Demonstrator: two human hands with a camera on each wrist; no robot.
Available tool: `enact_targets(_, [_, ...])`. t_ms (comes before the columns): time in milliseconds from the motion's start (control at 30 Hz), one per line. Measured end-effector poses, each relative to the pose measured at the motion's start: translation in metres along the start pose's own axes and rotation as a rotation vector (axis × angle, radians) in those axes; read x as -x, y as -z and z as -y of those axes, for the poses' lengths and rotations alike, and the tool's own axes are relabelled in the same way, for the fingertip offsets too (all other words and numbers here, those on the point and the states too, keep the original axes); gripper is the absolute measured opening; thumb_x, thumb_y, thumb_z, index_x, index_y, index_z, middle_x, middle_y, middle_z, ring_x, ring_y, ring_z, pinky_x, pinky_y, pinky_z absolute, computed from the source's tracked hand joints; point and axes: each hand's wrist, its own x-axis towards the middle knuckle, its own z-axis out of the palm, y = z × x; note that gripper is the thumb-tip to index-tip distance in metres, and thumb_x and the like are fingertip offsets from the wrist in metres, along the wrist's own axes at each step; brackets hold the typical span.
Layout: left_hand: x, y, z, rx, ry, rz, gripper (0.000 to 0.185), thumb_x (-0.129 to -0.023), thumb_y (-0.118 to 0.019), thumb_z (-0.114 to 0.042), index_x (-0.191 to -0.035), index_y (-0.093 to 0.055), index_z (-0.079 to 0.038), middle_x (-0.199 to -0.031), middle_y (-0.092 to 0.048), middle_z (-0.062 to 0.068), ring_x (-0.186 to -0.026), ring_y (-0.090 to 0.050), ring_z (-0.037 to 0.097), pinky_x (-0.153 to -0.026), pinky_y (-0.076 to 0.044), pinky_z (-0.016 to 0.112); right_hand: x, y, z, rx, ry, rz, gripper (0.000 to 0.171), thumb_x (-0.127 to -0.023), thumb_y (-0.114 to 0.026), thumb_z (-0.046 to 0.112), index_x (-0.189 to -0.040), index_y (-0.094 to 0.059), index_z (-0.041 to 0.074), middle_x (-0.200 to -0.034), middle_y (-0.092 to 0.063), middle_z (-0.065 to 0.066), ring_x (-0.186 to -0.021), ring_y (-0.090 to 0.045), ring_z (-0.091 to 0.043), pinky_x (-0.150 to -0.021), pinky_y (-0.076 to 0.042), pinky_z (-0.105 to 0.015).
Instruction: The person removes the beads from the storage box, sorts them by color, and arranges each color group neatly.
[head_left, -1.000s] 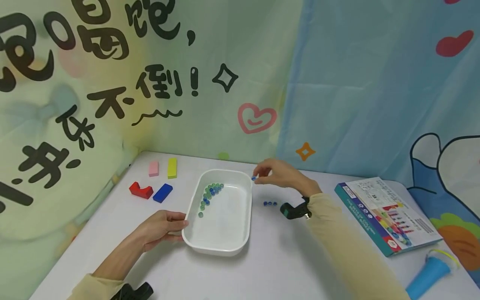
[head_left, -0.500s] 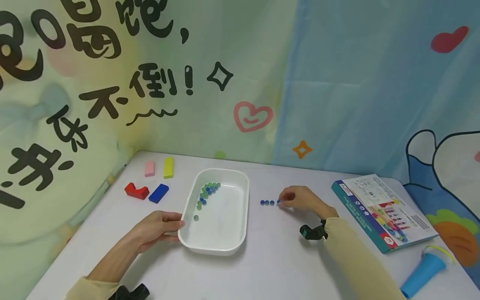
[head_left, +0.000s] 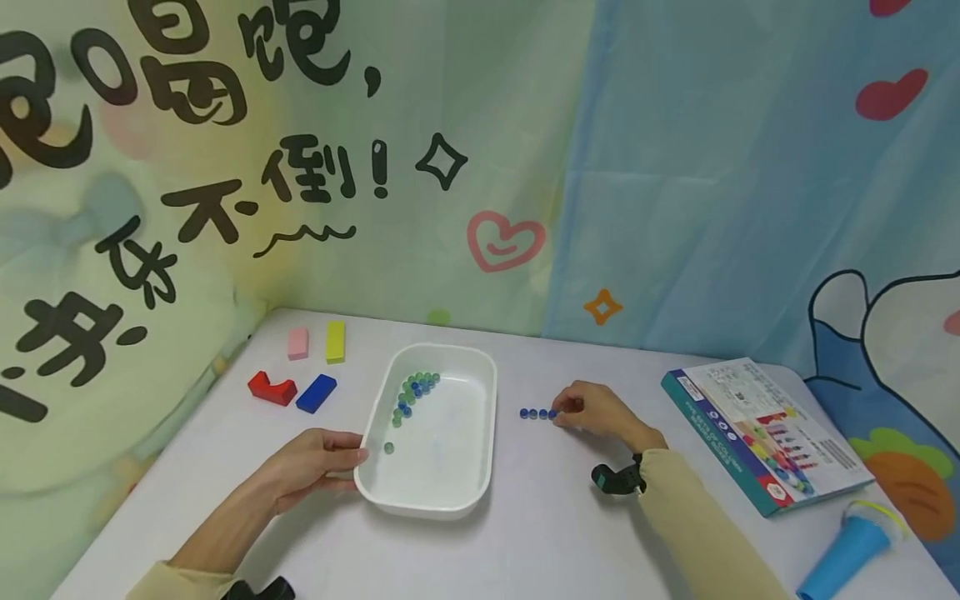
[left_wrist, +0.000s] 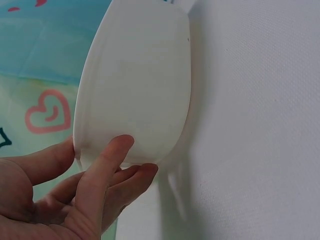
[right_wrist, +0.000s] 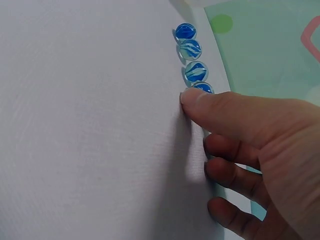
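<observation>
My left hand (head_left: 315,467) grips the left rim of a white plastic tray (head_left: 489,450). In the left wrist view the thumb and fingers hold the tray's end (left_wrist: 135,75), whose outer side faces the camera. Several green and blue glass marbles (head_left: 407,389) lie inside the tray, along its left side. Right of the tray, blue swirled marbles (head_left: 533,414) form a short row on the table. My right hand (head_left: 596,412) pinches the marble (right_wrist: 203,87) at the row's right end. The thumb partly hides that marble in the right wrist view.
Pink (head_left: 297,342), yellow (head_left: 335,342), red (head_left: 272,388) and blue (head_left: 316,393) blocks lie left of the tray. A boxed set (head_left: 768,433) and a light-blue cone-shaped thing (head_left: 843,554) lie at the right. A printed curtain (head_left: 637,208) hangs behind the table.
My right hand has moved from the tray's far right corner down and right to the row, carrying a blue marble that now sits at the row's end. The left hand stays on the tray.
</observation>
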Motion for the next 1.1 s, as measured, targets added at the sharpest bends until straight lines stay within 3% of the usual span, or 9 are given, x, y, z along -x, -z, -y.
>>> enact_targets(400, [0.001, -0.002, 0.002, 0.004, 0.002, 0.002, 0.059, -0.092, -0.066, -0.017, -0.135, -0.044, 0.016, -0.124, -0.062, 0.026, -0.098, -0.069, 0.021, -0.085, -0.06, 0.036, 0.002, 0.0, -0.002, -0.008, -0.004, 0.019, 0.017, -0.084, -0.075, 0.019, -0.098, -0.071, 0.011, -0.087, -0.06, 0.0, -0.081, -0.05, -0.014, -0.073, -0.046, -0.027])
enact_targets(633, [0.001, -0.002, -0.001, 0.004, 0.022, -0.003, 0.058, -0.093, -0.066, -0.016, -0.136, -0.044, 0.015, -0.124, -0.062, 0.026, -0.097, -0.069, 0.021, -0.084, -0.06, 0.034, -0.003, 0.023, 0.013, 0.015, -0.015, 0.1, 0.028, -0.086, -0.074, 0.02, -0.109, -0.067, 0.008, -0.087, -0.062, -0.001, -0.079, -0.052, -0.015, -0.07, -0.046, -0.026])
enact_targets(733, [0.002, -0.001, -0.001, -0.004, 0.026, -0.009, 0.058, -0.093, -0.065, -0.016, -0.137, -0.043, 0.015, -0.125, -0.061, 0.027, -0.097, -0.069, 0.022, -0.083, -0.06, 0.034, -0.014, 0.034, 0.032, 0.037, 0.029, 0.072, 0.029, -0.087, -0.072, 0.022, -0.112, -0.067, 0.007, -0.088, -0.063, -0.002, -0.079, -0.054, -0.015, -0.069, -0.047, -0.026])
enact_targets(900, [0.003, 0.0, 0.0, -0.009, 0.017, -0.004, 0.058, -0.093, -0.065, -0.016, -0.136, -0.043, 0.015, -0.125, -0.061, 0.027, -0.097, -0.069, 0.022, -0.084, -0.06, 0.035, -0.035, 0.042, 0.086, 0.025, 0.122, 0.045, 0.029, -0.089, -0.071, 0.026, -0.113, -0.068, 0.011, -0.094, -0.066, -0.002, -0.087, -0.058, -0.016, -0.075, -0.052, -0.029])
enact_targets(1100, [0.001, 0.0, -0.001, -0.006, 0.015, 0.0, 0.058, -0.093, -0.065, -0.016, -0.137, -0.043, 0.014, -0.125, -0.062, 0.026, -0.099, -0.069, 0.023, -0.083, -0.06, 0.035, -0.063, 0.021, 0.147, 0.023, 0.217, 0.107, 0.026, -0.089, -0.07, 0.025, -0.112, -0.069, 0.011, -0.094, -0.067, -0.002, -0.086, -0.058, -0.015, -0.073, -0.053, -0.023])
